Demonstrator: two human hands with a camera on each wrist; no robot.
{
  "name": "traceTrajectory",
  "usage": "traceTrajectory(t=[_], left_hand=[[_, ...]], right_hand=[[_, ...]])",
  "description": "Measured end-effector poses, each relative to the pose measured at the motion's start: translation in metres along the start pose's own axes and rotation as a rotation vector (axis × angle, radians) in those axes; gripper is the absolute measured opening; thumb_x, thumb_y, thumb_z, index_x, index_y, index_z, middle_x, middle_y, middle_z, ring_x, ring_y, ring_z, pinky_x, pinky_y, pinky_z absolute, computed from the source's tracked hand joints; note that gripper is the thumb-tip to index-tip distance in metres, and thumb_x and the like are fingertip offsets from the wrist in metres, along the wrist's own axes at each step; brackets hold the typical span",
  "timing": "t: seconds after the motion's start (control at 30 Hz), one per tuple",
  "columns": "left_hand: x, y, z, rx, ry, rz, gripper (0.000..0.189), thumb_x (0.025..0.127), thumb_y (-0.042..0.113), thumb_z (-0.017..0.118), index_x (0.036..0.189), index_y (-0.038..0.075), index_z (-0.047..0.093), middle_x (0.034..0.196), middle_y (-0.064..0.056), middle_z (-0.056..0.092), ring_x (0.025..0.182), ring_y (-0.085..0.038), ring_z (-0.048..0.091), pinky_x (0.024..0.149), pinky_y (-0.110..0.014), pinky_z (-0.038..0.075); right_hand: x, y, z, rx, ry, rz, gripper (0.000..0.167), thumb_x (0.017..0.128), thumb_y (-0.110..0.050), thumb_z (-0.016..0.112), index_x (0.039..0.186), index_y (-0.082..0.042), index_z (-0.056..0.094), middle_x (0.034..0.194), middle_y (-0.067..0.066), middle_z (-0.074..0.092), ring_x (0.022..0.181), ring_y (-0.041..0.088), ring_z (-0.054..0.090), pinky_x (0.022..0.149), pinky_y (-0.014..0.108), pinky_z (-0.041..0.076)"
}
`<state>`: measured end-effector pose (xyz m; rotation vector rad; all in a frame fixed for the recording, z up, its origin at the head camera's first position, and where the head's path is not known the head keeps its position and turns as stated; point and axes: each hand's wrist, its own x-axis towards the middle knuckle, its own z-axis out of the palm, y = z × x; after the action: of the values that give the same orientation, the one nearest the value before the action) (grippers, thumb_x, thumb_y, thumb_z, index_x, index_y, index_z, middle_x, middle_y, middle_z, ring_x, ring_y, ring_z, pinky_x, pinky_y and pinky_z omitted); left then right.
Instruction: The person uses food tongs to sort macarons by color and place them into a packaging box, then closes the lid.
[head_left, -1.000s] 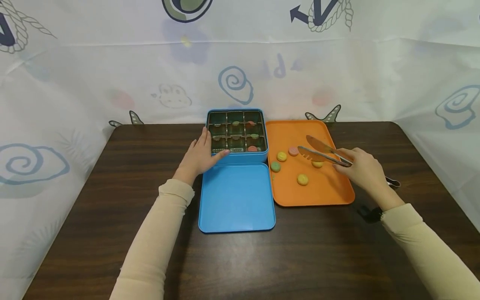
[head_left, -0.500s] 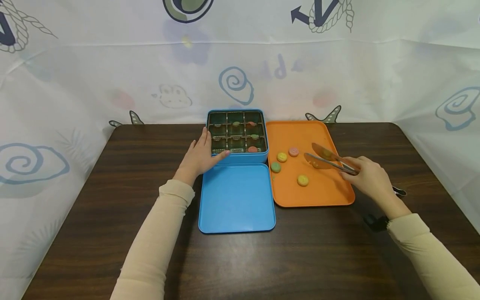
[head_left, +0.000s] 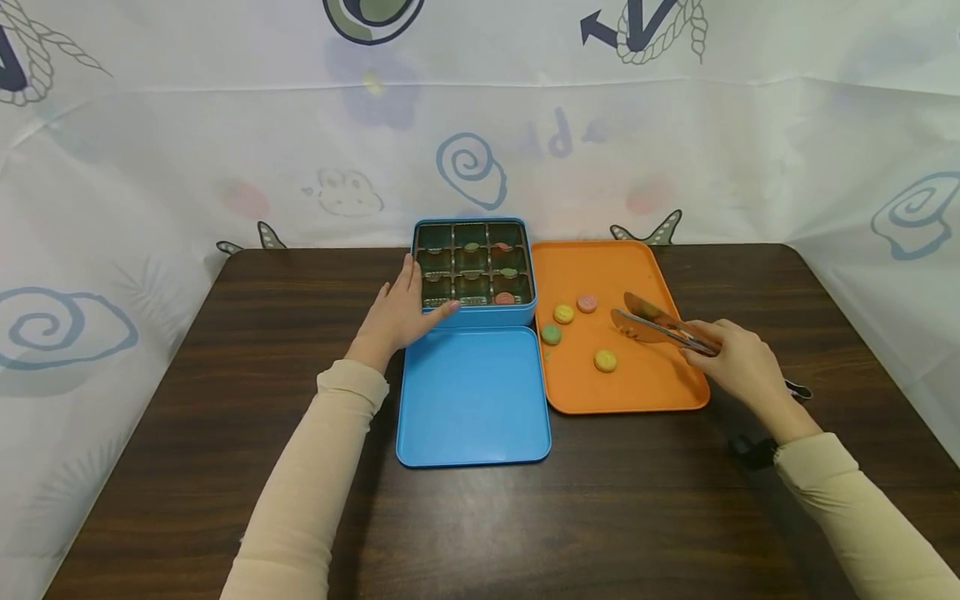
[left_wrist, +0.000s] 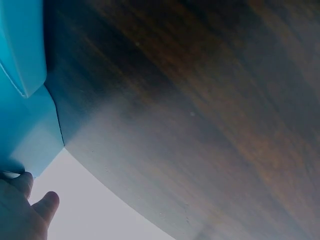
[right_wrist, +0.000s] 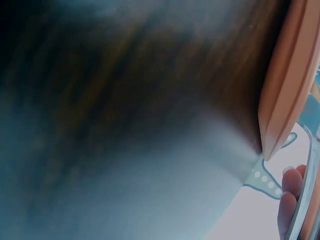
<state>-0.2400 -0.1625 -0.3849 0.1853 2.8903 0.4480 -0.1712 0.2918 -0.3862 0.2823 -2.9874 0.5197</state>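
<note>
In the head view, my left hand [head_left: 397,312] rests against the near left side of a blue divided box [head_left: 480,315], fingers straight and thumb along its front. Several macaron-like pieces lie in the box's compartments. My right hand [head_left: 738,362] grips metal tongs [head_left: 649,309] over an orange tray [head_left: 637,392]. The tongs' tips stand slightly apart, low over the tray, where a yellow piece is mostly hidden. Left of them lie a pink piece [head_left: 587,303], a green piece [head_left: 551,334] and yellow pieces [head_left: 605,360]. The right wrist view shows fingers [right_wrist: 287,210] along the tongs.
A blue lid [head_left: 474,400] lies in front of the box, left of the tray. Everything stands on a dark wooden table [head_left: 465,533]. Behind it hangs a white printed cloth [head_left: 270,150]. A dark object [head_left: 752,451] shows near the right cuff.
My right hand has shifted a little right and toward me with the tongs, and the tongs' tips have drawn closer together. My left hand stays in place against the box.
</note>
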Motion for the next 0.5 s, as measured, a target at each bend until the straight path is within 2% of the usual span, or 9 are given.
traceTrajectory(t=[0.5], left_hand=[[0.0001, 0.0, 0.0004, -0.001, 0.003, 0.001, 0.105, 0.089, 0.074, 0.034, 0.152, 0.002, -0.008, 0.16, -0.01, -0.018, 0.148, -0.034, 0.017, 0.122, -0.053, 0.008]], right_hand=[[-0.0012, 0.0009, 0.002, -0.026, 0.054, -0.056, 0.038, 0.084, -0.017, 0.073, 0.118, -0.001, 0.066, 0.09, 0.017, 0.064, 0.061, 0.021, 0.05, 0.051, 0.027, 0.033]])
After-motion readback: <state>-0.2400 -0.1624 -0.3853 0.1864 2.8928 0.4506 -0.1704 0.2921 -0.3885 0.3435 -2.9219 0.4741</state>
